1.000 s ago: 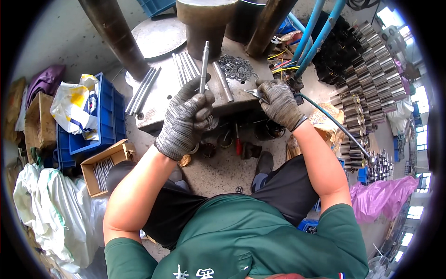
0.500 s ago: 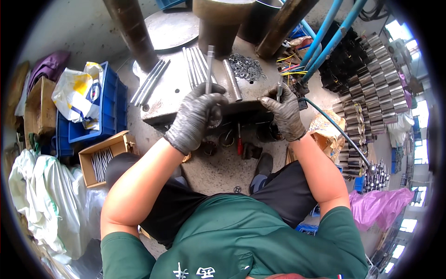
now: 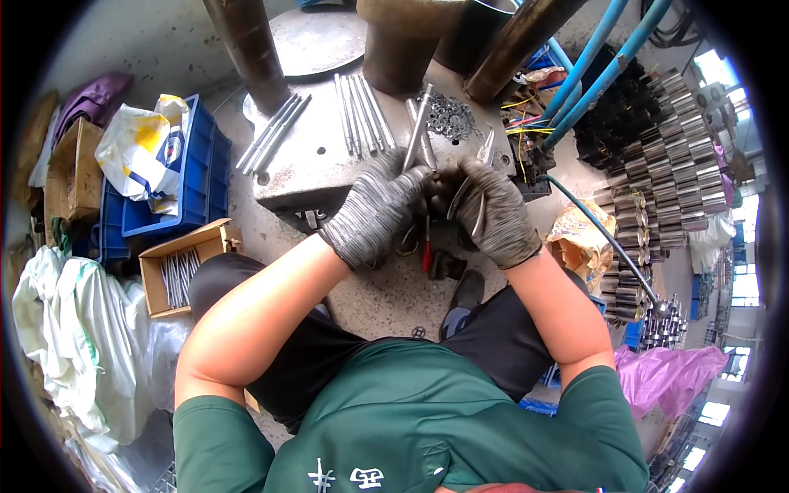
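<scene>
In my gloved left hand [image 3: 374, 205] is a slim metal rod [image 3: 418, 127], its far end pointing up and away. My gloved right hand [image 3: 497, 214] is closed around pliers [image 3: 488, 149], jaws pointing away and handles showing below the fingers. The two hands nearly meet at the front edge of the steel table [image 3: 308, 168], where the rod's near end is hidden by fingers. Beyond them lies a heap of small dark metal rings [image 3: 450, 117], beside a thicker bar [image 3: 427, 149]. Two groups of rods, a left one [image 3: 274, 135] and a middle one [image 3: 362, 115], rest on the table.
Thick steel columns [image 3: 246, 53] rise from the table. A red-handled tool [image 3: 426, 255] is under its front edge. On my left are a cardboard box [image 3: 152, 275] of rods and blue crates [image 3: 209, 164]. Stacked metal cylinders [image 3: 670, 148] and a thin hose [image 3: 604, 222] are on my right.
My hands have come together: the left moved right with the rod, which now tilts, and the right moved slightly left. The pliers show more clearly now. The view has shifted a little.
</scene>
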The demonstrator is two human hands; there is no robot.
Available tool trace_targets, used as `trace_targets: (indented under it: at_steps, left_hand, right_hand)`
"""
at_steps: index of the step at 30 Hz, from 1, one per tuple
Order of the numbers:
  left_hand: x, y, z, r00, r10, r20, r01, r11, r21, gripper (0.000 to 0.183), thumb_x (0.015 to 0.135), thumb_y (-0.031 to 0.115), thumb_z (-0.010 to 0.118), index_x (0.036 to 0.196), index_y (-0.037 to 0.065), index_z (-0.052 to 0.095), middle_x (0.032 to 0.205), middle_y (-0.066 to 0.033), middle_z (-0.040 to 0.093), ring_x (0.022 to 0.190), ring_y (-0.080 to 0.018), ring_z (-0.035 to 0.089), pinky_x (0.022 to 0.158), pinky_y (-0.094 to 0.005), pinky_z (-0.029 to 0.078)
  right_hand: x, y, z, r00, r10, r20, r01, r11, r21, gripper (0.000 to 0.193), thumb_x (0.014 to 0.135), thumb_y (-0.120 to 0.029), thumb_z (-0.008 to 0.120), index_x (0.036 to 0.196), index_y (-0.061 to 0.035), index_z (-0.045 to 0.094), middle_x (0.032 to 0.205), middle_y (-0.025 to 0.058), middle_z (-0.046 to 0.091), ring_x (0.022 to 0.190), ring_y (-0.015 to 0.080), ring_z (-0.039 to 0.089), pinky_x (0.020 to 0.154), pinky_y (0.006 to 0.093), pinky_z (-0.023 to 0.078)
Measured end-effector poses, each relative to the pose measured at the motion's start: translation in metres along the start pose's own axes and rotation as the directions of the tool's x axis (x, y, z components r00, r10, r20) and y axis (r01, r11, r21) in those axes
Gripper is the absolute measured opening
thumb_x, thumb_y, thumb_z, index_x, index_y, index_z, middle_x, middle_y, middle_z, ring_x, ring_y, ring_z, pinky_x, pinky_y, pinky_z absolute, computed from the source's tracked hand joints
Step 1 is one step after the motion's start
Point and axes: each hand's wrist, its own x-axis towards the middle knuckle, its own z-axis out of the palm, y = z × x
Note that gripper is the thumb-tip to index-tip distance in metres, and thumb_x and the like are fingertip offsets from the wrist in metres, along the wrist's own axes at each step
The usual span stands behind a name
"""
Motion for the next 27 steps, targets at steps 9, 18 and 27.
trace_targets:
  at_steps: [9,18,27]
  left_hand:
    - [0.006,0.008,-0.019,0.983,-0.06,-0.173,0.0,0.943,-0.332,0.014,0.094,0.012,0.069,0.103,0.002,0.064,0.07,-0.003,0.059,0.052,-0.0085,0.053,0.045,-0.0185,0.041]
    - [0.007,0.001,-0.016,0.988,-0.012,-0.154,-0.057,0.897,-0.438,0.014,0.093,0.008,0.066,0.102,0.007,0.055,0.078,-0.0029,0.059,0.06,-0.0083,0.056,0.045,-0.0193,0.04]
    - [0.008,-0.002,-0.018,0.988,-0.048,-0.148,-0.007,0.936,-0.352,0.012,0.095,0.009,0.066,0.1,0.008,0.056,0.073,-0.0009,0.058,0.057,-0.008,0.055,0.045,-0.0186,0.039]
  right_hand:
    - [-0.027,-0.018,0.002,0.918,-0.299,0.26,0.305,0.116,-0.945,0.075,0.08,0.002,0.07,0.152,-0.0069,0.048,0.12,0.0118,0.064,0.102,0.0249,0.067,0.089,0.0365,0.055]
    - [-0.024,-0.03,0.018,0.632,-0.417,0.654,0.478,-0.454,-0.752,0.057,0.065,0.002,0.065,0.121,-0.005,0.07,0.119,0.0176,0.068,0.107,0.0412,0.062,0.096,0.0501,0.05]
    - [-0.024,-0.029,0.017,0.639,-0.396,0.659,0.49,-0.451,-0.746,0.056,0.066,0.001,0.065,0.122,-0.0046,0.07,0.117,0.0168,0.067,0.107,0.0406,0.061,0.095,0.0495,0.05]
